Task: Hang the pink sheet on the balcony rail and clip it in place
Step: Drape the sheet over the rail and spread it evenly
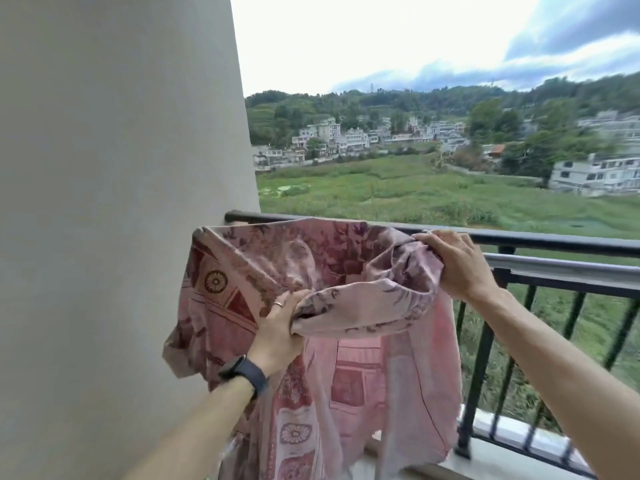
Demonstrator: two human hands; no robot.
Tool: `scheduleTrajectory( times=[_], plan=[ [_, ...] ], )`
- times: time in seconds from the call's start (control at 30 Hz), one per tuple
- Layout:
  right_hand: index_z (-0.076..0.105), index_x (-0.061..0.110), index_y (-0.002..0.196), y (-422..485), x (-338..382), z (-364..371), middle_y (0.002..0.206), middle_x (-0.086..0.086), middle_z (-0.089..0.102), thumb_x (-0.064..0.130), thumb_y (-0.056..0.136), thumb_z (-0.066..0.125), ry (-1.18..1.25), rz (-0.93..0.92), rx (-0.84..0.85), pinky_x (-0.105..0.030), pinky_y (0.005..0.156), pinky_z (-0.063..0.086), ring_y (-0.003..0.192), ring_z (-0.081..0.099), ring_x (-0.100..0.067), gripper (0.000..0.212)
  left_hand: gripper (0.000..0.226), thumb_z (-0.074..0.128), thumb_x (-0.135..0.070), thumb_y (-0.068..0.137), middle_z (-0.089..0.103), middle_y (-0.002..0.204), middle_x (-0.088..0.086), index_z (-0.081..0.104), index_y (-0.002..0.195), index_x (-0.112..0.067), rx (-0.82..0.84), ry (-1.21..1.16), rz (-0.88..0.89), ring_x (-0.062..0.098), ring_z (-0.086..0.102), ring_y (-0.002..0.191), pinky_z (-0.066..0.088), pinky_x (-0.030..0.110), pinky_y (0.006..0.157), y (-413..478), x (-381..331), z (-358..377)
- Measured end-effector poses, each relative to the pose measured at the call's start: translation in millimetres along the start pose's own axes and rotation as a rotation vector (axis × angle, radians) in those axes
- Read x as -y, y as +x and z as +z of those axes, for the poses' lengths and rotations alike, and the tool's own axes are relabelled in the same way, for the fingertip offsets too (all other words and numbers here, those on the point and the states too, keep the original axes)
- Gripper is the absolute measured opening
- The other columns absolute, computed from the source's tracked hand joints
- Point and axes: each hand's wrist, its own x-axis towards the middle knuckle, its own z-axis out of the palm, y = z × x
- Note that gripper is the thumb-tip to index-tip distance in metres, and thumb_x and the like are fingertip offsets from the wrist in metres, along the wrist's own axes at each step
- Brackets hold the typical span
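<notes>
A: The sheet (311, 258) is up at the left end of the rail (554, 241), right beside the wall (114, 168).

B: Its top edge hides the rail there, and the rest hangs down on the balcony side, in front of the bars (479, 348).

A: And the right hand (457, 265)?

B: Fingers curled over a bunched corner, gripping it right at the rail's top.

A: The left hand (280, 327) sits lower and nearer us, clenched round a rolled fold of the cloth.

B: There's a ring (278, 304) on one finger and a dark watch (247, 370) on that wrist.

A: Between the two hands the fabric sags in a loose loop.

B: Whether it truly lies over the rail or is just held against it, I cannot tell.

A: Beyond the rail, a green field (398, 188) and pale houses (346, 136) under cloud.
</notes>
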Motion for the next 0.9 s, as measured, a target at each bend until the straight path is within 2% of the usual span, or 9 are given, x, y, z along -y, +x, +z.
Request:
scheduleTrajectory(
  times=[0.13,0.27,0.4,0.47,0.53,0.6,0.67,0.77,0.9],
  plan=[
    [0.029,0.040,0.154,-43.6,-24.7,13.7,0.162,-0.016,0.023,0.022,0.088,0.068,-0.146,0.003,0.097,-0.054,0.118,0.024,0.147,0.025,-0.037,0.079,0.082,0.052,-0.004,0.085,0.034,0.151,0.007,0.018,0.153,-0.036,0.139,0.041,-0.188,0.029,0.042,0.134,0.043,0.041,0.105,-20.7,14.1,81.4],
    [0.019,0.040,0.156,-53.9,-11.6,30.6,0.167,-0.005,-0.007,0.018,0.087,0.065,-0.115,0.132,0.109,-0.054,0.122,0.010,0.154,-0.005,-0.024,0.086,0.094,0.052,-0.013,0.086,0.061,0.126,0.007,-0.008,0.151,-0.047,0.201,-0.022,-0.285,0.031,0.063,0.101,0.052,0.038,0.079,-27.5,31.8,121.0],
    [0.026,0.031,0.154,-84.0,33.3,53.7,0.166,-0.006,0.004,0.027,0.089,0.060,0.538,0.433,-0.113,-0.054,0.121,0.020,0.151,0.013,-0.028,0.073,0.076,0.050,-0.009,0.089,0.061,0.126,0.007,0.017,0.153,-0.032,0.139,-0.098,-0.310,0.031,0.060,0.110,0.049,0.033,0.082,-27.8,30.3,151.2],
    [0.009,0.039,0.155,-105.0,57.3,68.3,0.164,-0.001,0.012,0.053,0.087,0.066,0.909,0.522,-0.063,-0.047,0.119,0.024,0.148,0.024,-0.022,0.089,0.070,0.050,-0.011,0.088,0.059,0.124,0.005,0.025,0.149,-0.035,0.098,-0.095,-0.286,0.029,0.059,0.110,0.051,0.036,0.086,-22.0,19.9,163.3],
    [0.006,0.042,0.153,-112.7,65.3,75.6,0.154,-0.001,0.036,0.052,0.076,0.080,1.014,0.495,-0.014,-0.037,0.113,0.036,0.137,0.043,-0.016,0.107,0.068,0.048,-0.014,0.087,0.058,0.115,0.004,0.029,0.146,-0.041,0.102,0.025,-0.208,0.029,0.061,0.101,0.054,0.042,0.083,-10.2,2.9,164.7],
    [0.014,0.035,0.154,-88.4,43.6,70.5,0.134,0.000,0.058,0.022,0.078,0.081,0.942,0.485,-0.003,-0.024,0.096,0.050,0.115,0.060,-0.013,0.102,0.072,0.048,-0.011,0.085,0.056,0.109,0.008,0.026,0.147,-0.041,0.114,0.123,-0.109,0.030,0.060,0.096,0.053,0.045,0.080,18.1,-21.8,164.9],
    [0.037,0.023,0.147,-46.9,26.0,52.4,0.116,0.000,0.066,0.001,0.080,0.065,0.797,0.488,-0.086,-0.015,0.080,0.053,0.097,0.061,-0.013,0.076,0.073,0.056,-0.022,0.085,0.055,0.121,0.006,0.025,0.149,-0.039,0.176,0.011,-0.028,0.024,0.058,0.109,0.051,0.042,0.090,48.8,-47.6,153.2],
    [0.054,0.013,0.114,21.8,0.5,17.2,0.102,-0.006,0.064,0.000,0.076,0.052,0.638,0.468,-0.183,-0.039,0.080,0.056,0.093,0.059,-0.024,0.040,0.082,0.068,-0.055,0.078,0.045,0.142,-0.005,0.028,0.148,-0.041,0.347,-0.124,0.088,0.011,0.047,0.126,0.042,0.032,0.104,102.7,-81.9,129.8],
    [0.062,0.005,0.100,92.0,-43.3,11.7,0.095,-0.012,0.064,0.001,0.073,0.052,0.305,0.432,-0.093,-0.028,0.071,0.039,0.084,0.054,-0.027,0.028,0.059,0.059,-0.053,0.088,0.055,0.134,0.003,0.041,0.142,-0.035,0.018,0.014,0.128,0.024,0.051,0.124,0.045,0.042,0.101,196.6,-78.4,102.8]
  ],
)
